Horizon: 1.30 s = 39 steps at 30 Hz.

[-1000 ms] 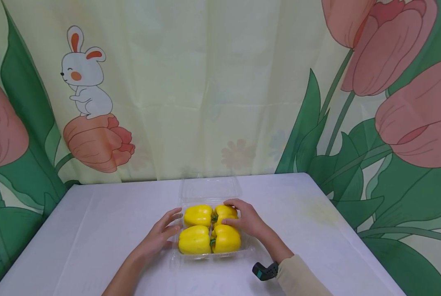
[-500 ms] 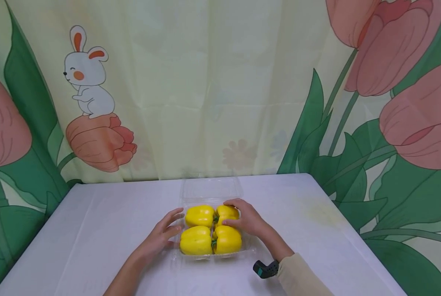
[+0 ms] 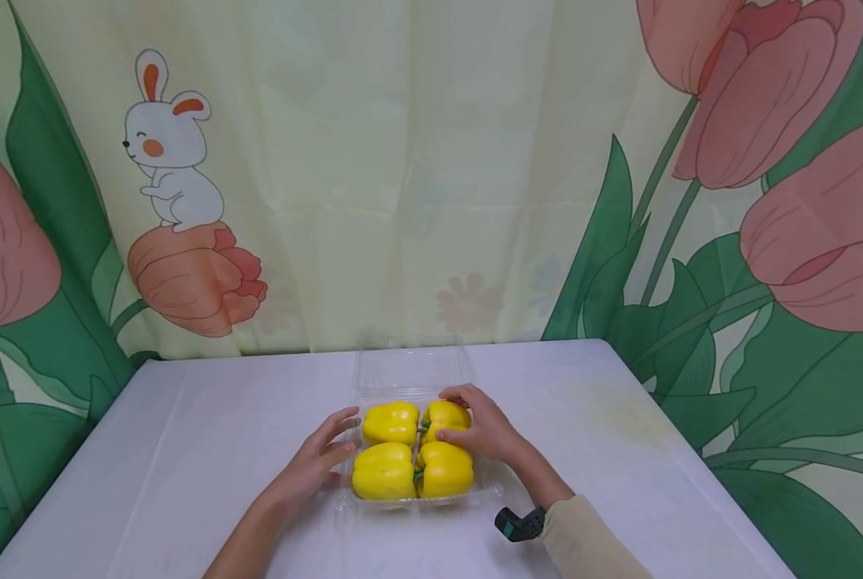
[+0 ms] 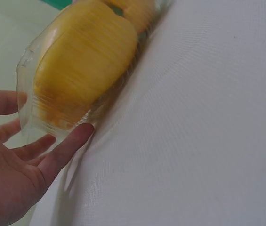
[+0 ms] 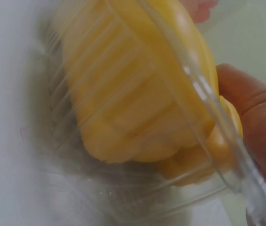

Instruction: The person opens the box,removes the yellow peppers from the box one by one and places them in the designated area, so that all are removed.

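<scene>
Several yellow bell peppers sit in two rows in a clear plastic clamshell box (image 3: 485,482), their stems turned towards the middle. My right hand (image 3: 487,426) holds the far right bell pepper (image 3: 447,418), thumb on its near side and fingers over its far side. At the box's left wall my left hand (image 3: 308,465) has its fingers spread and loosely bent; in the left wrist view its fingertips are right at the plastic, beside a pepper (image 4: 88,52). Through the ribbed wall in the right wrist view shows another pepper (image 5: 133,103), with my right thumb (image 5: 241,89) behind.
The box's clear lid (image 3: 413,368) lies folded back towards the far table edge. Under everything is a white-covered table (image 3: 243,402). Behind it hangs a curtain (image 3: 344,161) printed with tulips and a rabbit. A black device (image 3: 519,524) is on my right wrist.
My right hand and the far right bell pepper have shifted very slightly to the right. My left hand stays at the box's left wall.
</scene>
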### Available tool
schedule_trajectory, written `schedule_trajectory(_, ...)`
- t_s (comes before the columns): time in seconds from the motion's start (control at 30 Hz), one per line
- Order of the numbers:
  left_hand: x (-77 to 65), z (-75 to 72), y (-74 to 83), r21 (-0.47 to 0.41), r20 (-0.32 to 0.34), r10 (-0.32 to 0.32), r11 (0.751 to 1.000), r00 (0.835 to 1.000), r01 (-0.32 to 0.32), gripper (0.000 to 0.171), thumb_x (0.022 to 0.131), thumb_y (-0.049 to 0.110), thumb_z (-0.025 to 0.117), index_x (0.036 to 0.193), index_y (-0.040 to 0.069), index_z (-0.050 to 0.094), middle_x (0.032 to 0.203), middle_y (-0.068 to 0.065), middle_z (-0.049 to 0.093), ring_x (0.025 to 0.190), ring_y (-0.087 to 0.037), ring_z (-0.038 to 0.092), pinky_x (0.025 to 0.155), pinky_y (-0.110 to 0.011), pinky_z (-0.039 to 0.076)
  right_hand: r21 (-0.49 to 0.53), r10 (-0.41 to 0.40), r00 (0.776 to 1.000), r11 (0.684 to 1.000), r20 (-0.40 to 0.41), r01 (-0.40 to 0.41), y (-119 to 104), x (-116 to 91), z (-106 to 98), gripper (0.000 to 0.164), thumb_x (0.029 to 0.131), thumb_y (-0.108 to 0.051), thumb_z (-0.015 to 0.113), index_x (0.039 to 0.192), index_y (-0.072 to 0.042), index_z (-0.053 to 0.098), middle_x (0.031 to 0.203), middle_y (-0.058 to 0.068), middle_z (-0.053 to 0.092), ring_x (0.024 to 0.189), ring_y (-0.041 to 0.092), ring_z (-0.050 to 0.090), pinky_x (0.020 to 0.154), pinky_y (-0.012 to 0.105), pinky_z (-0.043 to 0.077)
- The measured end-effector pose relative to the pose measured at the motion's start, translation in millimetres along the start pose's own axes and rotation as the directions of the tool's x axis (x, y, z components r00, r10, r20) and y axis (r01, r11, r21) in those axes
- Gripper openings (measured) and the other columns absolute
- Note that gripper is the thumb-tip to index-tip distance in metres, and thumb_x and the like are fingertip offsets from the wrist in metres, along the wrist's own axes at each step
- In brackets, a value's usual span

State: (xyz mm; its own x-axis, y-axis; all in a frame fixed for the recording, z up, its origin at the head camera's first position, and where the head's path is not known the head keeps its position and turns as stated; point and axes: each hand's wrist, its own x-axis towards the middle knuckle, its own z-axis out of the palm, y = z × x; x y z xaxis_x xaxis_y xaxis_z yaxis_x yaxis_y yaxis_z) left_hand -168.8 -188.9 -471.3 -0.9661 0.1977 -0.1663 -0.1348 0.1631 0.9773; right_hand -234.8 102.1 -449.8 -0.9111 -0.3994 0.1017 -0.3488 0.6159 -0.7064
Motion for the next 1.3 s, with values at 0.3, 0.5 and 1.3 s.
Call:
schedule_trajectory(0.3,-0.9,-1.5,0.5,0.009,0.014,0.008,1.000,1.000,-0.008,0.057,0.098,0.027,0.054,0.150,0.027,0.030,0.157,-0.016,0.027,0.138,-0.043,0.037,0.087,-0.053,0.054,0.036,-0.004,1.000,0.999,-0.018,0.005,0.4,-1.2,-0.2,0.054,0.078,-0.033,0.080,0.124,-0.016,0.057,0.124,0.002,0.057,0.114,0.020,0.055,0.102,0.044,0.049)
schedule_trajectory(0.5,-1.6,-0.6,1.2,0.007,0.012,0.002,1.000,1.000,-0.002,0.057,0.098,0.027,0.054,0.150,0.026,0.030,0.158,-0.016,0.027,0.138,-0.043,0.037,0.087,-0.052,0.054,0.049,-0.025,0.999,0.998,-0.025,0.026,1.9,-2.1,-0.7,0.052,0.078,-0.033,0.080,0.123,-0.016,0.058,0.123,0.002,0.058,0.113,0.019,0.055,0.102,0.044,0.048)
schedule_trajectory(1.3,-1.7,-0.5,1.5,0.004,0.011,-0.013,1.000,1.000,0.013,0.056,0.098,0.027,0.053,0.149,0.027,0.031,0.158,-0.016,0.026,0.137,-0.043,0.037,0.086,-0.050,0.056,0.070,0.043,0.991,0.997,-0.127,-0.034,5.7,-13.7,-11.7,0.050,0.076,-0.031,0.082,0.122,-0.020,0.063,0.120,-0.003,0.063,0.114,0.024,0.056,0.106,0.053,0.043)
